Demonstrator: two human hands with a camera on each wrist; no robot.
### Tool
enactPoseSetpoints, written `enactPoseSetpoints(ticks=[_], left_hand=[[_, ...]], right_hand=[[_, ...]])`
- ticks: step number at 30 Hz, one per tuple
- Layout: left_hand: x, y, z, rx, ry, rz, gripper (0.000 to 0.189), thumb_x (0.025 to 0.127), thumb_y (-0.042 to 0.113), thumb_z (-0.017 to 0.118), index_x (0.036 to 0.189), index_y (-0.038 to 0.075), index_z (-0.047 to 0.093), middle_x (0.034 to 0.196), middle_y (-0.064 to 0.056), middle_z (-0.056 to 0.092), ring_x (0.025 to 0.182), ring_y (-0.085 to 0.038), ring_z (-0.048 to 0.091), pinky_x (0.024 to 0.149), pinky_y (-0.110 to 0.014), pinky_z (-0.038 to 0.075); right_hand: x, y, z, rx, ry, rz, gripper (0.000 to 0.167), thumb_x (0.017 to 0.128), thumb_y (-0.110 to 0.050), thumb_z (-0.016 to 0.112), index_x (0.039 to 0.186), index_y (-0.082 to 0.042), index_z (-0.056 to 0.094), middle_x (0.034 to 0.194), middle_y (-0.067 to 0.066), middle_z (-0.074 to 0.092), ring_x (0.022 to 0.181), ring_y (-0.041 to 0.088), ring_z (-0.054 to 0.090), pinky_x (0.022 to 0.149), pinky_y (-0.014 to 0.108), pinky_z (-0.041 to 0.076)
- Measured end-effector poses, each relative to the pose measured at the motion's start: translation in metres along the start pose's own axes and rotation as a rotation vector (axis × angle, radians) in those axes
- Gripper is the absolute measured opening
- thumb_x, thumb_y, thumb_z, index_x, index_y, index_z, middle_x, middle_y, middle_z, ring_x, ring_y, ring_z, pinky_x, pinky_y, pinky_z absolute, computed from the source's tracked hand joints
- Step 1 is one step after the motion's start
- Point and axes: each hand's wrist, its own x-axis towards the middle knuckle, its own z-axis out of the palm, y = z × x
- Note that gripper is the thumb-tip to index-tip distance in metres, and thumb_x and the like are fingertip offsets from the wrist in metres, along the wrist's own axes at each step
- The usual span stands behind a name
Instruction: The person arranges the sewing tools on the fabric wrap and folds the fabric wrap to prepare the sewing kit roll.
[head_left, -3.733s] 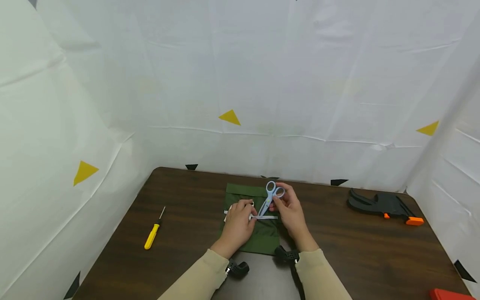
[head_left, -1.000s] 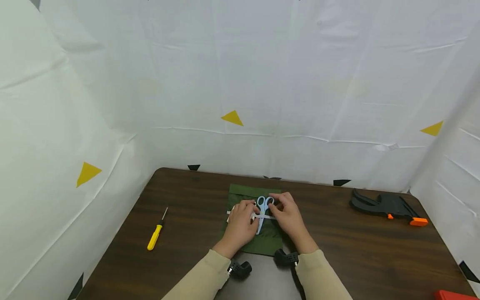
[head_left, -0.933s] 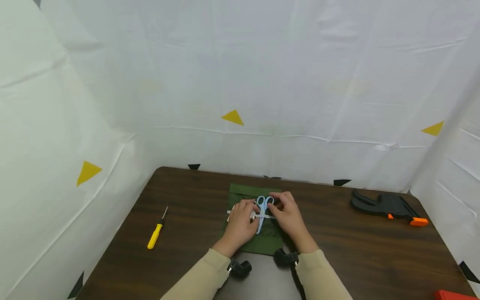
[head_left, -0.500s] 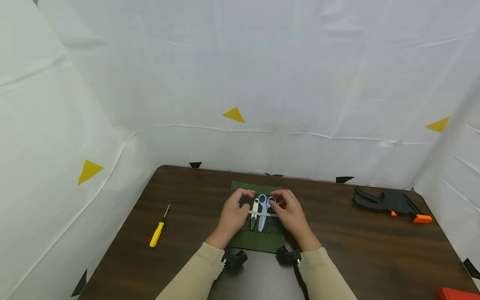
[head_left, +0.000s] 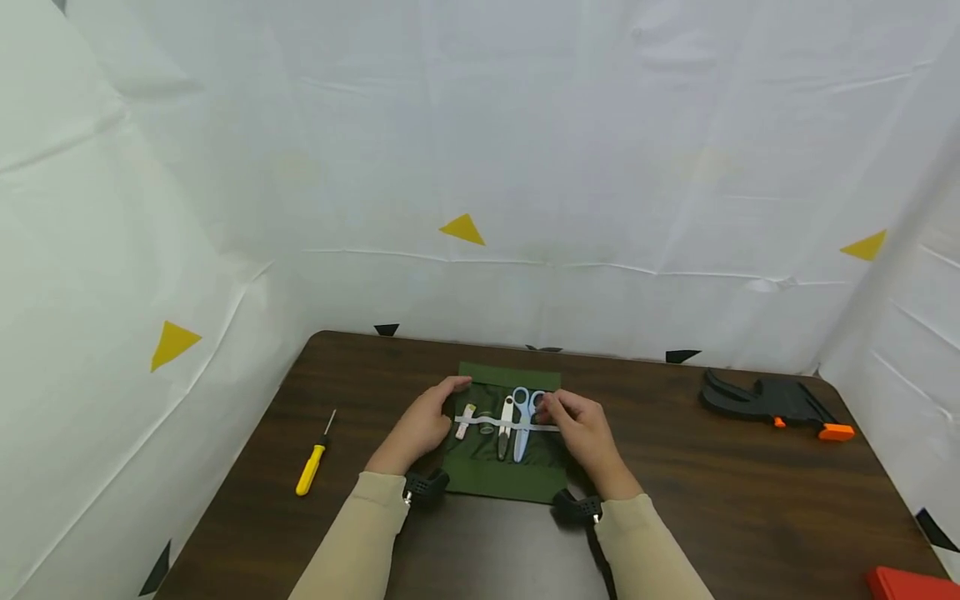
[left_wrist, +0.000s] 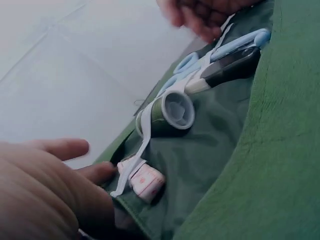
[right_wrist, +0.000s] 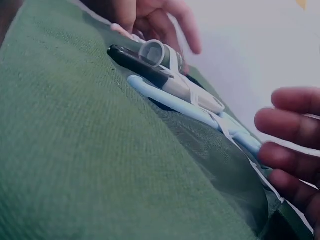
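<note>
A dark green fabric pouch [head_left: 506, 483] lies unrolled on the table. Its white elastic band [left_wrist: 146, 120] crosses several items: a small pink-and-white roll [left_wrist: 146, 181], a green thread spool [left_wrist: 162, 116], a pale tool with a dark end [right_wrist: 142, 67], and light blue scissors [head_left: 522, 433]. At the pouch's left edge, my left hand [head_left: 422, 423] has extended fingers, close beside the pink-and-white roll, holding nothing. My right hand [head_left: 588, 433] is at the scissors' right handle loop, its fingers loosely bent and spread; whether they touch the loop cannot be told.
A yellow screwdriver [head_left: 311, 467] lies on the left of the dark wooden table [head_left: 720, 508]. Toward the back right is a black clamp with orange parts [head_left: 772, 402]. A red object [head_left: 911, 583] shows at the lower right corner. White sheeting [head_left: 562, 167] walls the table.
My right hand brought the scissors down under the band, where they now lie flat. My left hand moved left off the pouch's middle, uncovering the pale tool, spool and pink-and-white roll.
</note>
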Motion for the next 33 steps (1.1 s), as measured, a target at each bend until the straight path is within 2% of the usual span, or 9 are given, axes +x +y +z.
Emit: enactPoseSetpoints(ticks=[2, 5, 9, 12, 16, 19, 22, 29, 33], left_hand=[[0.001, 0.001, 0.001, 0.011, -0.034, 0.002, 0.076, 0.095, -0.018, 0.047, 0.162, 0.019, 0.052, 0.165, -0.005, 0.055, 0.153, -0.031, 0.048, 0.105, -0.049, 0.049], [0.001, 0.003, 0.002, 0.019, -0.063, -0.022, 0.071, 0.097, -0.016, 0.050, 0.159, 0.018, 0.056, 0.169, -0.010, 0.049, 0.166, -0.036, 0.032, 0.122, -0.055, 0.043], [-0.002, 0.004, 0.002, 0.034, -0.077, -0.042, 0.065, 0.099, -0.013, 0.051, 0.156, 0.018, 0.059, 0.173, -0.014, 0.043, 0.168, -0.037, 0.026, 0.127, -0.060, 0.039], [-0.003, 0.003, 0.004, 0.035, -0.088, -0.022, 0.060, 0.102, -0.011, 0.053, 0.155, 0.015, 0.059, 0.172, -0.013, 0.045, 0.168, -0.038, 0.024, 0.130, -0.061, 0.035], [-0.004, 0.002, 0.005, 0.039, -0.102, -0.002, 0.054, 0.104, -0.007, 0.054, 0.154, 0.012, 0.058, 0.170, -0.011, 0.048, 0.169, -0.039, 0.022, 0.133, -0.062, 0.029], [-0.003, 0.003, 0.006, 0.055, -0.096, -0.001, 0.053, 0.105, -0.003, 0.057, 0.156, 0.011, 0.056, 0.172, -0.013, 0.046, 0.169, -0.039, 0.023, 0.133, -0.062, 0.029], [-0.003, 0.005, 0.009, 0.084, -0.077, 0.007, 0.053, 0.106, 0.001, 0.063, 0.157, 0.011, 0.054, 0.172, -0.015, 0.044, 0.167, -0.041, 0.026, 0.131, -0.062, 0.033], [-0.003, 0.008, 0.015, 0.189, 0.020, 0.070, 0.029, 0.104, 0.007, 0.073, 0.132, 0.009, 0.069, 0.160, -0.010, 0.058, 0.155, -0.042, 0.044, 0.126, -0.060, 0.041], [-0.001, 0.012, 0.018, 0.256, 0.070, 0.069, 0.014, 0.102, 0.013, 0.078, 0.115, 0.014, 0.073, 0.154, -0.007, 0.063, 0.147, -0.040, 0.051, 0.122, -0.059, 0.044]], right_hand=[[0.000, 0.002, -0.001, -0.071, -0.007, -0.002, 0.025, 0.112, -0.027, 0.065, 0.108, -0.009, 0.082, 0.108, 0.007, 0.082, 0.103, 0.024, 0.078, 0.093, 0.032, 0.063], [0.000, 0.004, -0.001, -0.217, -0.033, -0.021, 0.021, 0.110, -0.031, 0.069, 0.114, -0.018, 0.084, 0.115, -0.006, 0.080, 0.113, 0.017, 0.071, 0.099, 0.040, 0.059], [-0.001, 0.006, 0.001, -0.316, -0.064, -0.060, 0.017, 0.107, -0.030, 0.073, 0.113, -0.020, 0.086, 0.114, -0.009, 0.079, 0.115, 0.017, 0.069, 0.101, 0.050, 0.058], [-0.003, 0.006, 0.001, -0.312, -0.053, -0.063, 0.016, 0.107, -0.027, 0.074, 0.112, -0.018, 0.086, 0.112, -0.008, 0.080, 0.113, 0.016, 0.070, 0.100, 0.049, 0.059], [-0.006, 0.006, -0.001, -0.243, -0.027, -0.063, 0.016, 0.108, -0.024, 0.071, 0.112, -0.016, 0.085, 0.111, -0.002, 0.080, 0.107, 0.014, 0.071, 0.095, 0.035, 0.060], [-0.008, 0.006, -0.005, -0.154, 0.006, -0.075, 0.018, 0.109, -0.022, 0.070, 0.107, -0.013, 0.085, 0.107, 0.004, 0.081, 0.102, 0.012, 0.071, 0.091, 0.024, 0.057], [-0.011, 0.006, -0.009, -0.095, 0.019, -0.101, 0.017, 0.108, -0.019, 0.071, 0.101, -0.013, 0.085, 0.102, 0.007, 0.080, 0.099, 0.010, 0.068, 0.089, 0.020, 0.054], [-0.024, 0.004, -0.023, -0.073, -0.101, -0.136, 0.016, 0.106, -0.016, 0.073, 0.096, -0.018, 0.085, 0.096, 0.002, 0.080, 0.095, 0.010, 0.068, 0.087, 0.021, 0.054], [-0.031, 0.003, -0.030, -0.080, -0.204, -0.167, 0.019, 0.107, -0.014, 0.072, 0.093, -0.019, 0.084, 0.096, -0.002, 0.079, 0.095, 0.011, 0.070, 0.088, 0.022, 0.056]])
